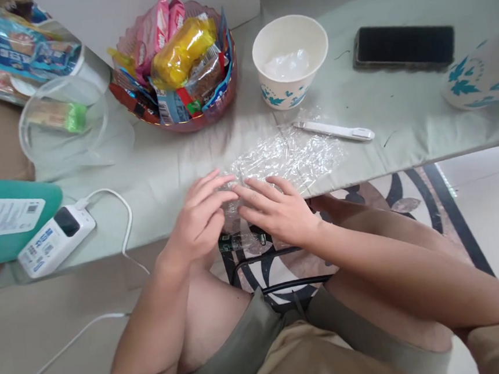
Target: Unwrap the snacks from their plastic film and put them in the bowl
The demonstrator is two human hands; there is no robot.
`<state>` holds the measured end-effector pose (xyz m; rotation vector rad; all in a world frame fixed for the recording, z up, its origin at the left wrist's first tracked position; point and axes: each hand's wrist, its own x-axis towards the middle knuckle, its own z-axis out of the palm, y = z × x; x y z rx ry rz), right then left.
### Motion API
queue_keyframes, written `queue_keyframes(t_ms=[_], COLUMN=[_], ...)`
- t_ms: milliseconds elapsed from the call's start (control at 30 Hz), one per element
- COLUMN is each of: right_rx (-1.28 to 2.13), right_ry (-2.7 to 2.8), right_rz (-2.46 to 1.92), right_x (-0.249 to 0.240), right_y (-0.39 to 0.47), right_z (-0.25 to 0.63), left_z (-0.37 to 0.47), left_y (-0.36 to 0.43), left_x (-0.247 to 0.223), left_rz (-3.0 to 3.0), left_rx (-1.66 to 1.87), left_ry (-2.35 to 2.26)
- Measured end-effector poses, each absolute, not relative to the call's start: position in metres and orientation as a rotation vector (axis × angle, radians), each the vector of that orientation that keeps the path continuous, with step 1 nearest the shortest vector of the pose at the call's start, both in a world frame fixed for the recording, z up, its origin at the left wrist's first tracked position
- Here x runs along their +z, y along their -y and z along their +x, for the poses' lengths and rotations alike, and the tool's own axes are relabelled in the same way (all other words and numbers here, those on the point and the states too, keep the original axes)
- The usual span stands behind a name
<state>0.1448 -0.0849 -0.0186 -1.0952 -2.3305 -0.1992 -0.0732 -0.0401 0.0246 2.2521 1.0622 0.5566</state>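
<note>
Crinkled clear plastic film (281, 155) lies spread at the table's front edge. My left hand (203, 214) is at its left end, fingers extended and pointing right. From the other side my right hand (275, 208) rests over the film's near part, its fingers spread. The fingertips of both hands nearly meet. Part of the film hangs over the edge beneath them. A white box cutter (336, 131) lies at the film's far right side. Behind the film stands a paper cup (291, 61) with clear plastic inside.
A glass bowl (234, 89) of wrapped snacks stands at the back. Left are a clear plastic tub (106, 121), a green bottle (49, 196) and a white power bank (78, 225) with a cable. A phone (403, 45) and another paper cup (480, 76) are right.
</note>
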Motion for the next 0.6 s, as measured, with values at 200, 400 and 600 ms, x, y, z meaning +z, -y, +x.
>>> queue_keyframes(t_ms=[200,400,600], right_rx=[0.503,1.428,1.335], right_ry=[2.071,1.406,1.616], right_rz=[-0.889,-0.909,-0.794], right_x=[0.003,0.029,0.027], right_y=[0.09,0.089,0.085], right_z=[0.174,0.214,0.212], left_z=[-0.091,-0.067,-0.05], left_y=[0.031,0.045,0.047], left_x=[0.027,0.025,0.017], left_rz=[2.015,2.321,2.497], left_rx=[0.777,0.379,0.674], left_ry=[-0.776,-0.612,-0.764])
